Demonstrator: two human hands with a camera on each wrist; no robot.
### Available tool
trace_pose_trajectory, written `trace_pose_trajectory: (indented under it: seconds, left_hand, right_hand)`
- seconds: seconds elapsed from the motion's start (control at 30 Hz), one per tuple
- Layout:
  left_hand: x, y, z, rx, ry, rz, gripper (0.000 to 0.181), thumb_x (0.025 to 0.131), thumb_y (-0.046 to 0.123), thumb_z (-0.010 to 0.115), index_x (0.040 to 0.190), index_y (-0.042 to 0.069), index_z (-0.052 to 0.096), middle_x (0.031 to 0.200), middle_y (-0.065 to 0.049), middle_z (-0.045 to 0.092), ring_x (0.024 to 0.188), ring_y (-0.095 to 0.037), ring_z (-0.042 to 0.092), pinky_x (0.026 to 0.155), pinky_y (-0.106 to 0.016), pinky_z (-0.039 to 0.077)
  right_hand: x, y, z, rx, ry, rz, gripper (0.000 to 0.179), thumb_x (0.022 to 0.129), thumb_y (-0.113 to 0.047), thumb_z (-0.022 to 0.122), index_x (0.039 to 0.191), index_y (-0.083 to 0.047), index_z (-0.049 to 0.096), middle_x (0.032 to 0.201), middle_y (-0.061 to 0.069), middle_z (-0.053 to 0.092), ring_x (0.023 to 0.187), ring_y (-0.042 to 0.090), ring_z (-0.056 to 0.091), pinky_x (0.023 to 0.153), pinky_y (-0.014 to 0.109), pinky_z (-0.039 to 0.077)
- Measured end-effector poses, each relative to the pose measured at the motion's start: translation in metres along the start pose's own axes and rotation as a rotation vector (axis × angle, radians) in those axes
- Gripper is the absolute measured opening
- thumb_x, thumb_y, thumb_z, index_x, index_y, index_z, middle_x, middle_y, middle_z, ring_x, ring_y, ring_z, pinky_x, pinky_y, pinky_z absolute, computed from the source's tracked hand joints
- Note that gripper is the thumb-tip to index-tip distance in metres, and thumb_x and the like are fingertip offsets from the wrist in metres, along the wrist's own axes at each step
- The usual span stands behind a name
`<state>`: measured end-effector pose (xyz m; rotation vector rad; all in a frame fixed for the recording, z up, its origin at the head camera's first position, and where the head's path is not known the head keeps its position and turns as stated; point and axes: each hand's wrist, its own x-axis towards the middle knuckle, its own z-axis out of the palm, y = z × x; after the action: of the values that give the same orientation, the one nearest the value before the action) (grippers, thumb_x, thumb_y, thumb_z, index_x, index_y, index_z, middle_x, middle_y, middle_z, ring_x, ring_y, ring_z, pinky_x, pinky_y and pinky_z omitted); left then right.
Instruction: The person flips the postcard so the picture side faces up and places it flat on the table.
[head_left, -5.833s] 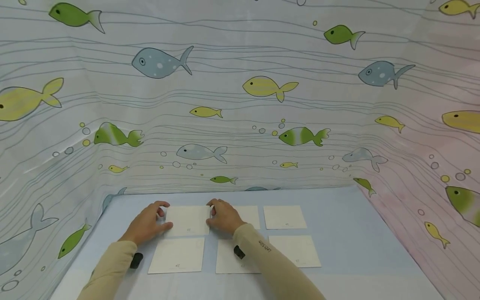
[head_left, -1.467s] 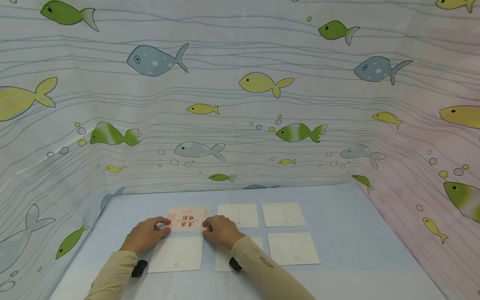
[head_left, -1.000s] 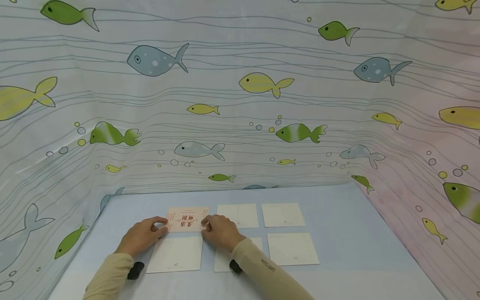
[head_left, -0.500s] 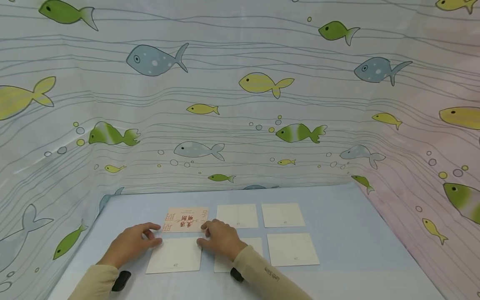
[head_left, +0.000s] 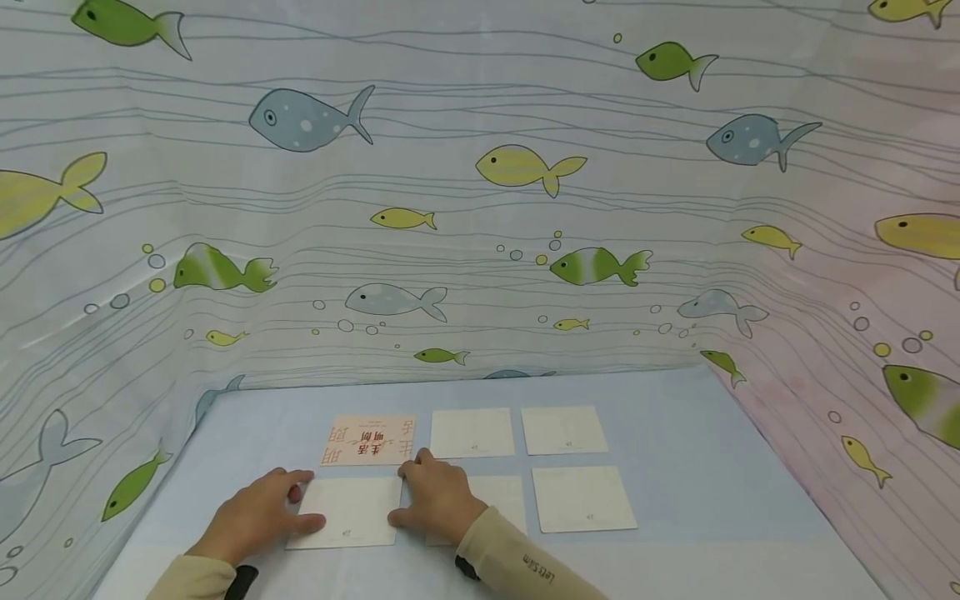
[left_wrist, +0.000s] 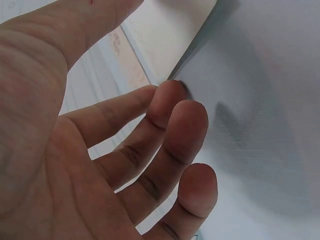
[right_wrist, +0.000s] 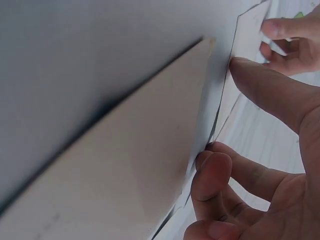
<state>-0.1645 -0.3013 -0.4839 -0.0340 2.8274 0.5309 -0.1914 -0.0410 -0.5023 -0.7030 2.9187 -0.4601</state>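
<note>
A blank white card (head_left: pixel 356 510) lies flat in the near row at the left, with a hand at each side. My left hand (head_left: pixel 251 517) is at its left edge, thumb over the card and fingers loosely bent beside it. In the left wrist view a fingertip (left_wrist: pixel 169 102) meets the card's corner. At the right edge is my right hand (head_left: pixel 442 498), its thumb and index finger spread along that side. Behind it lies a pink card (head_left: pixel 369 440) with red characters, face up. The near middle card (head_left: pixel 498 500) is partly hidden by my right hand and sleeve.
Two white cards (head_left: pixel 472 432) (head_left: pixel 564 430) lie in the far row, and another white card (head_left: pixel 585 498) in the near row at the right. They rest on a pale blue table (head_left: pixel 697 467). A fish-patterned curtain (head_left: pixel 480 250) surrounds its back and sides.
The far left card, white at first, was turned over to its pink printed side. Both hands then let go of it and moved nearer, to the sides of the near left white card.
</note>
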Motion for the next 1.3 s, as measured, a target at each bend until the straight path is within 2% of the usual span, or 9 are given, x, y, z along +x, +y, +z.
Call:
trace_pose_trajectory:
  seconds: [0.2,0.37,0.53,0.7,0.9,1.1,1.17,1.3]
  left_hand:
    - [0.002,-0.003,0.003,0.002,0.008,0.001,0.091,0.069,0.059,0.086,0.132,-0.001,0.061,0.093,0.0,0.053,0.079,-0.018,0.051,0.065,-0.038,0.043]
    - [0.002,-0.005,0.003,-0.024,0.029,0.008,0.093,0.071,0.059,0.085,0.135,-0.003,0.058,0.093,0.002,0.056,0.082,-0.017,0.052,0.067,-0.038,0.044]
    - [-0.001,-0.008,0.004,-0.05,0.075,0.03,0.081,0.077,0.058,0.081,0.131,0.0,0.062,0.089,0.005,0.056,0.08,-0.016,0.051,0.066,-0.036,0.041]
    - [-0.005,-0.011,0.003,-0.109,0.122,-0.002,0.067,0.081,0.054,0.079,0.125,0.004,0.066,0.081,0.006,0.056,0.074,-0.015,0.05,0.062,-0.034,0.038]
    - [-0.002,-0.014,0.006,-0.212,0.089,-0.028,0.071,0.087,0.051,0.076,0.129,-0.005,0.062,0.076,0.003,0.059,0.071,-0.016,0.051,0.064,-0.034,0.04]
    - [0.0,-0.016,0.009,-0.227,0.061,-0.066,0.074,0.088,0.055,0.073,0.124,-0.008,0.063,0.079,0.003,0.063,0.074,-0.016,0.053,0.065,-0.033,0.042]
    - [-0.001,-0.016,0.01,-0.229,0.063,-0.076,0.072,0.087,0.055,0.072,0.122,-0.007,0.064,0.08,0.004,0.064,0.075,-0.016,0.054,0.066,-0.033,0.043]
    - [-0.002,-0.017,0.011,-0.223,0.082,-0.078,0.072,0.087,0.058,0.072,0.12,-0.005,0.065,0.079,0.004,0.066,0.075,-0.016,0.055,0.067,-0.036,0.045]
  right_hand:
    - [-0.001,0.001,0.001,0.007,0.017,-0.016,0.059,0.072,-0.049,0.09,0.117,-0.017,0.068,0.094,-0.005,0.057,0.068,0.008,0.054,0.06,0.028,0.048]
    - [-0.001,0.002,0.001,0.073,0.036,-0.039,0.056,0.073,-0.041,0.091,0.115,-0.016,0.063,0.086,-0.011,0.055,0.066,0.004,0.049,0.058,0.024,0.043]
    - [-0.001,0.003,0.002,0.152,0.049,-0.058,0.055,0.074,-0.033,0.092,0.116,-0.017,0.061,0.079,-0.016,0.053,0.062,0.001,0.046,0.057,0.022,0.04]
    - [-0.002,0.004,0.002,0.189,0.048,-0.049,0.055,0.075,-0.032,0.092,0.117,-0.018,0.059,0.077,-0.018,0.053,0.06,0.0,0.047,0.056,0.021,0.039]
    - [-0.003,0.004,0.002,0.218,0.062,-0.049,0.054,0.076,-0.028,0.091,0.117,-0.019,0.057,0.077,-0.019,0.053,0.059,0.001,0.047,0.056,0.021,0.039]
    - [-0.004,0.002,0.0,0.259,0.064,-0.025,0.051,0.078,-0.025,0.09,0.117,-0.02,0.057,0.075,-0.019,0.053,0.059,0.001,0.048,0.058,0.023,0.04]
    - [-0.005,0.001,0.0,0.31,0.047,-0.005,0.049,0.079,-0.023,0.088,0.118,-0.019,0.057,0.073,-0.019,0.054,0.059,0.002,0.049,0.058,0.024,0.04]
    - [-0.005,0.001,-0.001,0.514,-0.024,0.079,0.046,0.085,-0.027,0.081,0.124,-0.016,0.057,0.073,-0.016,0.057,0.061,0.005,0.053,0.058,0.026,0.043]
